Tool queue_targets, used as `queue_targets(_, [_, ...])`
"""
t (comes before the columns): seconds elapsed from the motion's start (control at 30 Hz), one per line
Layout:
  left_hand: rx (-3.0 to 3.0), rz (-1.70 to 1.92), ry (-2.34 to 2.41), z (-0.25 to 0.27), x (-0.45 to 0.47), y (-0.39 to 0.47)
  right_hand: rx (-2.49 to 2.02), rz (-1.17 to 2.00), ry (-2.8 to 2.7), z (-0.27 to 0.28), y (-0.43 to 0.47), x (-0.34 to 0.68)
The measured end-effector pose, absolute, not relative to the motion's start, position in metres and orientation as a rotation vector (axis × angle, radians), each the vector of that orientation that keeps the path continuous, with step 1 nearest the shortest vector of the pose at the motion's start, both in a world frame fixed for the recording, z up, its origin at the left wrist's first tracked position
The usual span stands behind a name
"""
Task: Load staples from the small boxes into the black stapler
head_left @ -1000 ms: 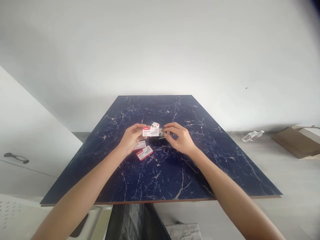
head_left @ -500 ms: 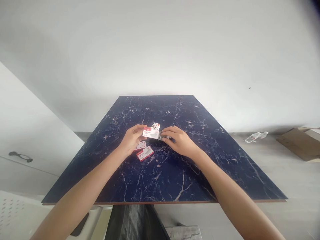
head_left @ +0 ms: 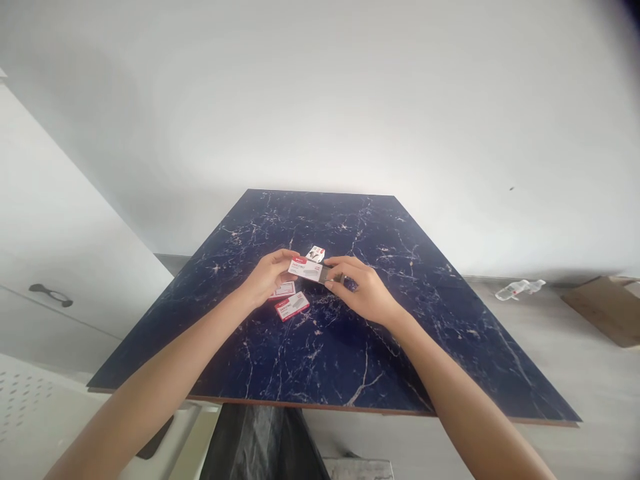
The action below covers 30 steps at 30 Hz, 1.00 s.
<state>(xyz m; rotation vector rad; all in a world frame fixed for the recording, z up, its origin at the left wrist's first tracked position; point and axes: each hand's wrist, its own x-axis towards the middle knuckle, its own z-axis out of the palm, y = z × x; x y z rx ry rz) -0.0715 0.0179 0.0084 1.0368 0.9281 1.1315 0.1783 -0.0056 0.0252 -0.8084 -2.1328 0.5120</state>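
Observation:
Between finger and thumb, my left hand [head_left: 270,277] grips a small red-and-white box [head_left: 306,269], which has a grey staple strip printed on its face and looks like a staple box. At the box's right end, my right hand [head_left: 357,283] is closed on a grey metallic staple strip [head_left: 324,274] that juts out of the box. Just behind the held box stands another small white box [head_left: 315,253] with a dark picture on it. Two more red-and-white boxes lie on the table below my left hand: a flat one [head_left: 293,306], and one [head_left: 284,290] partly covered.
The boxes rest on a dark blue marbled table [head_left: 320,360] set close to a pale wall. On the floor to the right are a clear plastic bottle [head_left: 519,289] and a cardboard box [head_left: 605,309]. A white cabinet with a dark handle [head_left: 50,295] stands at left.
The view has tilted and shifted slightly. The held box is turned a little, its right end lower, and more of the grey strip shows between the box and my right fingers.

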Motion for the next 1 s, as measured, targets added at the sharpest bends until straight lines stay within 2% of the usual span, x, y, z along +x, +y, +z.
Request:
queue_targets(0.17, [0.951, 1.098, 0.877, 0.008, -0.065, 0.014, -0.803, 1.036, -1.527, 0.03, -0.002, 0.179])
queue_targets(0.33, [0.852, 1.214, 0.84, 0.009, -0.067, 0.017, -0.833, 1.38, -0.938, 0.032, 0.015, 0.196])
queue_targets(0.53, [0.871, 1.245, 0.773, 0.011, -0.065, 0.012, -0.946, 1.617, -1.239, 0.03, 0.011, 0.192])
queue_targets(1.0, [0.997, 0.948, 0.543, 0.007, -0.058, -0.007, -0.747, 1.659, -1.54, 0.004, 0.004, 0.177])
